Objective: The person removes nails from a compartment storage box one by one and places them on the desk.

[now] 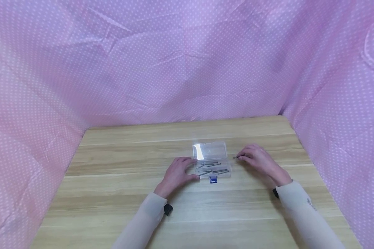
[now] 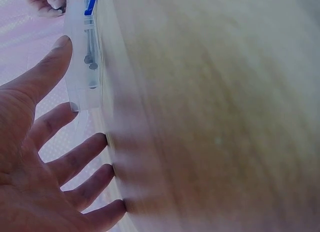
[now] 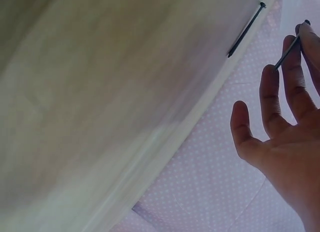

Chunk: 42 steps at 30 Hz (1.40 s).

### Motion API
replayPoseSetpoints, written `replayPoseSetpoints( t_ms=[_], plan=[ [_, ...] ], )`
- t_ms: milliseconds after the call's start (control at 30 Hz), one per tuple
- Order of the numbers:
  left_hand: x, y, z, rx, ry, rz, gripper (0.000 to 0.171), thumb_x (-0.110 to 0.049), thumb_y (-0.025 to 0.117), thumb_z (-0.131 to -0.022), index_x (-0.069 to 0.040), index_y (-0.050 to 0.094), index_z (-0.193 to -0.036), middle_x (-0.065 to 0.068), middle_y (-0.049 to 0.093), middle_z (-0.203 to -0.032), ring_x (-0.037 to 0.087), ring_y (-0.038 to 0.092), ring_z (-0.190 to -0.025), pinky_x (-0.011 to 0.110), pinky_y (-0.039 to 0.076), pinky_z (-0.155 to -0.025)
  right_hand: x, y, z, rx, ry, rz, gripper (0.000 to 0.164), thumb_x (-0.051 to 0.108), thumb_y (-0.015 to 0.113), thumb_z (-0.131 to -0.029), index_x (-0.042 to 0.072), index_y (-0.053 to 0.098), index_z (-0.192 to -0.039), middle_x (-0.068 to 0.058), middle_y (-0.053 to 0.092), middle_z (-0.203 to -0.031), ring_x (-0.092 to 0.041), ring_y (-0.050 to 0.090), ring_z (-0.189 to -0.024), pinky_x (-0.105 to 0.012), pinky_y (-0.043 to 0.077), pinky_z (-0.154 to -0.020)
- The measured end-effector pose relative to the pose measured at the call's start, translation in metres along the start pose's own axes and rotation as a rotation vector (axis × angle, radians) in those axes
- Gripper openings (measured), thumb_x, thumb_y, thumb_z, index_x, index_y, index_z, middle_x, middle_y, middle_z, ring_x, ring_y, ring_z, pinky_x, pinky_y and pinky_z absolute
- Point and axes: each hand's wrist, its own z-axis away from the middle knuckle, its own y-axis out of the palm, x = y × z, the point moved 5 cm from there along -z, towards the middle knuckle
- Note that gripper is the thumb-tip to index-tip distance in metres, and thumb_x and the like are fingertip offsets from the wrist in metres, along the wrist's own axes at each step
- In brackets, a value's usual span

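A clear plastic box (image 1: 229, 174) with its lid (image 1: 210, 150) folded back lies on the table, several metal nails (image 1: 220, 171) inside. My left hand (image 1: 178, 174) holds the box at its left end, thumb at the near side and index finger at the far corner; the other fingers spread, their tips at the tabletop in the left wrist view. To the right of the box, my right hand (image 1: 258, 159) pinches a thin nail (image 3: 287, 54) between thumb and fingertips. Another dark nail (image 3: 246, 30) lies on the table beside that hand.
A blue tag (image 1: 213, 180) with white lettering sits at the box's front edge. The wood-grain table (image 1: 127, 193) reaches back to a pink dotted cloth (image 1: 187, 69), which also hangs along both sides. Dark straps (image 1: 168, 209) circle the wrists.
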Motion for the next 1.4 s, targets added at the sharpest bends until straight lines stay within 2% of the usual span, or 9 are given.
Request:
replayPoseSetpoints(
  t_ms=[300,633,1400],
  plan=[
    [-0.001,-0.001,0.000,0.003,-0.004,0.002,0.071,-0.047,0.085,-0.083,-0.021,0.062,-0.144,0.010,0.055,-0.149,0.033,0.045,-0.140,0.053,0.039,-0.116,-0.007,0.005,-0.004,0.067,0.024,0.061,0.010,0.007,0.078,-0.091,0.010,0.079,-0.101,-0.004,0.076,-0.101,-0.030,0.068,-0.101,-0.053,0.051,-0.096],
    [-0.001,-0.001,0.000,-0.003,-0.007,0.005,0.071,-0.048,0.085,-0.083,-0.022,0.062,-0.145,0.009,0.055,-0.150,0.033,0.045,-0.140,0.054,0.039,-0.116,-0.010,0.010,-0.009,0.122,0.035,0.059,0.009,0.010,0.078,-0.092,0.014,0.079,-0.100,-0.001,0.075,-0.102,-0.030,0.067,-0.102,-0.056,0.050,-0.098],
    [-0.001,0.002,0.000,-0.005,-0.005,-0.008,0.072,-0.048,0.086,-0.081,-0.021,0.062,-0.144,0.009,0.055,-0.149,0.033,0.046,-0.140,0.054,0.040,-0.115,-0.014,0.015,-0.010,0.155,0.025,0.107,0.009,0.012,0.078,-0.092,0.018,0.080,-0.099,0.002,0.075,-0.101,-0.029,0.066,-0.102,-0.054,0.051,-0.093]
  ],
)
